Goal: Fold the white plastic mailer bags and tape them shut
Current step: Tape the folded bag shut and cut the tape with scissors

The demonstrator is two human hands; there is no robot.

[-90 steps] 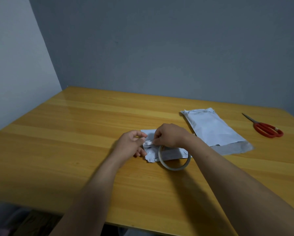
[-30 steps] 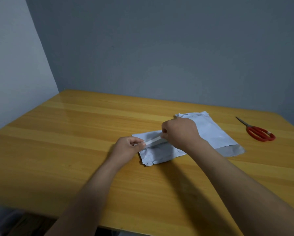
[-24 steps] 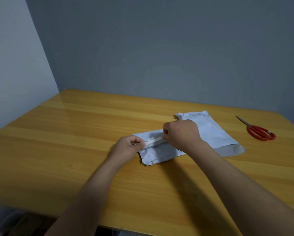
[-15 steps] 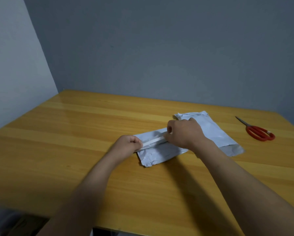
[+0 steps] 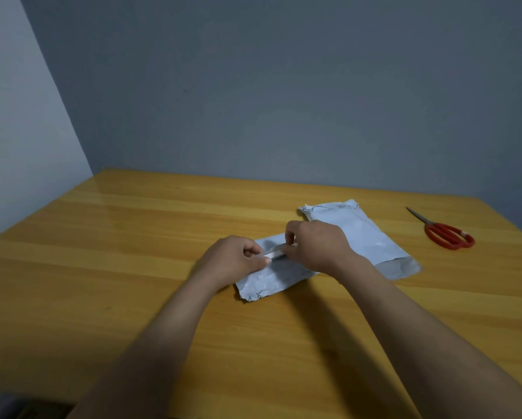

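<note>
A folded white mailer bag (image 5: pixel 268 282) lies crumpled on the wooden table (image 5: pixel 132 267) in front of me. Just above it a short strip of clear tape (image 5: pixel 275 253) is stretched between my hands. My left hand (image 5: pixel 235 261) pinches the strip's left end with curled fingers. My right hand (image 5: pixel 317 246) pinches the right end; the tape roll is hidden behind this hand. A second white mailer bag (image 5: pixel 359 234) lies flat behind and to the right, partly covered by my right hand.
Red-handled scissors (image 5: pixel 444 232) lie at the far right of the table, blades pointing away. A grey wall stands behind the table's far edge, and a lighter wall runs along the left.
The tape roll that was visible under my right hand three seconds ago is now hidden. Over the last second my hands have drawn closer together, shortening the visible strip.
</note>
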